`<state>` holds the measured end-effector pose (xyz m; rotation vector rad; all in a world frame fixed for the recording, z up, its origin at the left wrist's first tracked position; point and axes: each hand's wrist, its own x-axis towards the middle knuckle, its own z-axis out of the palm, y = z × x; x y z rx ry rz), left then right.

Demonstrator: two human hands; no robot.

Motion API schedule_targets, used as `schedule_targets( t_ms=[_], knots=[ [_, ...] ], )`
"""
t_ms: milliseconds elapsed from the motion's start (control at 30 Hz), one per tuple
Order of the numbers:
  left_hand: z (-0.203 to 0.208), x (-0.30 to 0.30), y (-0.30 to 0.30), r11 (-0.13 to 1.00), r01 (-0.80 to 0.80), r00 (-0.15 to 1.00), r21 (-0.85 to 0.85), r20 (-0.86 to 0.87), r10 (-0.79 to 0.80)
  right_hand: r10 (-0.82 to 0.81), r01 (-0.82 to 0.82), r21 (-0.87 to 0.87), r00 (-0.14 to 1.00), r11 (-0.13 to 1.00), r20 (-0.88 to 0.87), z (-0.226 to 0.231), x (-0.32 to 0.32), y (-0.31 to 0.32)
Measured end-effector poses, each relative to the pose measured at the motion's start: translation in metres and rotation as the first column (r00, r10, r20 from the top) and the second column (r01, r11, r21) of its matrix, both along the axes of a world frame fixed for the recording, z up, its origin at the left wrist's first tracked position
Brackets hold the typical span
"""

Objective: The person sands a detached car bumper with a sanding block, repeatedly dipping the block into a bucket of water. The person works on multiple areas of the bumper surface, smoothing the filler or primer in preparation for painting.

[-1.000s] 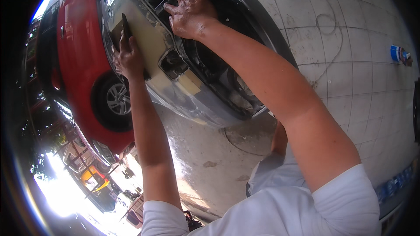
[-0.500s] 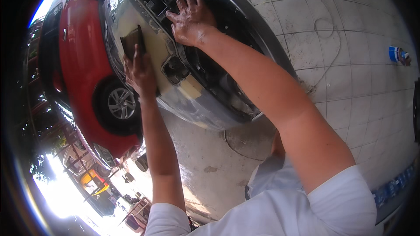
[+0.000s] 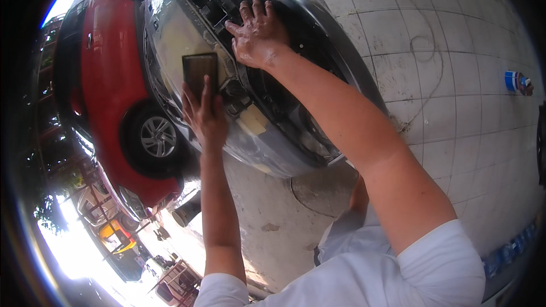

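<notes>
My left hand (image 3: pixel 206 118) presses a dark, flat, rectangular sanding block (image 3: pixel 200 67) against the car body panel (image 3: pixel 173 34). Its fingers lie along the block's near end; the thumb's grip is hard to see. Pale yellowish filler patches and grey, wet-looking areas cover the panel. My right hand (image 3: pixel 260 37) rests with fingers spread on the black trim (image 3: pixel 213 8) along the panel's edge, holding nothing. Below it lies a dark opening in the bodywork, partly covered by my right forearm.
A red car (image 3: pixel 114 62) stands close on the left, its wheel (image 3: pixel 158 136) near my left forearm. To the right, a blue and white can (image 3: pixel 516 82) sits on the tiled floor (image 3: pixel 455 119), where a thin hose (image 3: pixel 435 71) curls. Blue bottles (image 3: pixel 512 247) line the lower right.
My left hand has slid the sanding block to the right across the panel, and the block has turned from slanted to nearly straight. My right hand stays on the trim; the view has shifted slightly.
</notes>
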<state>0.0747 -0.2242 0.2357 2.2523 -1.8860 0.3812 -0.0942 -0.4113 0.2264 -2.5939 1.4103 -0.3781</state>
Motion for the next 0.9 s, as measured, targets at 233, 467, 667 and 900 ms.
schedule_targets(
  t_ms=[233, 467, 667, 900],
  knots=[
    [0.029, 0.052, -0.062, 0.996, 0.083, 0.997, 0.018, -0.001, -0.083, 0.004, -0.005, 0.023, 0.999, 1.0, 0.033, 0.002, 0.003, 0.004],
    [-0.014, -0.009, -0.021, 0.968, -0.214, 0.977, -0.134, -0.036, 0.211, 0.008, -0.008, 0.032, 1.0, 0.999, -0.003, 0.0, -0.003, 0.0],
    [-0.005, 0.011, 0.003, 0.99, -0.092, 0.995, -0.108, 0.038, 0.096, 0.0, 0.0, 0.037, 1.0, 0.999, 0.017, 0.004, -0.002, -0.001],
    [0.013, 0.034, -0.053, 0.947, -0.297, 0.954, -0.125, -0.07, 0.29, 0.013, -0.013, 0.028, 1.0, 1.0, 0.018, 0.004, 0.003, 0.007]
  ],
)
